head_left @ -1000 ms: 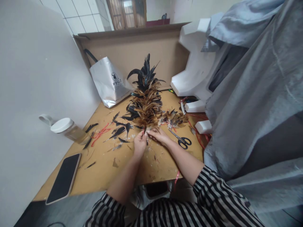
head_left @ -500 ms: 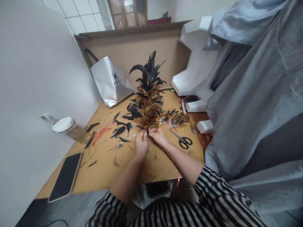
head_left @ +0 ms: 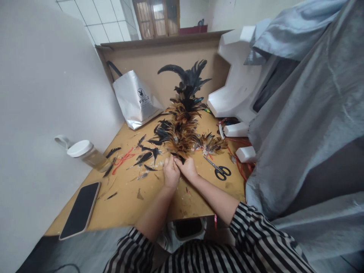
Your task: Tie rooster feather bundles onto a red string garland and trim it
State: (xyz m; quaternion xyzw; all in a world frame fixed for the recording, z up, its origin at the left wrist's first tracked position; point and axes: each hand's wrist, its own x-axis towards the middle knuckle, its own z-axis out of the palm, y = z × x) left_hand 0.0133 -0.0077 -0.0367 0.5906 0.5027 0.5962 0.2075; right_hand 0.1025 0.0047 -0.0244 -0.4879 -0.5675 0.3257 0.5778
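Note:
A long feather duster of brown and black feathers stretches away from me over the table, its black plume at the far end. My left hand is closed at its near end. Right beside it, touching, my right hand is also closed around that end, just below the brown feathers. The fingers hide the grip itself. Black-handled scissors lie to the right of my right hand. Loose black feathers are scattered to the left, and a small pile of brown feathers sits on the right.
Red ribbon strips, a lidded bottle and a phone are on the left. A silver bag leans at the back. White foam and grey cloth border the table's right side.
The duster's far plume has swung to the right and its feathers have turned. My fingers have closed more tightly together round its near end. The view has shifted slightly.

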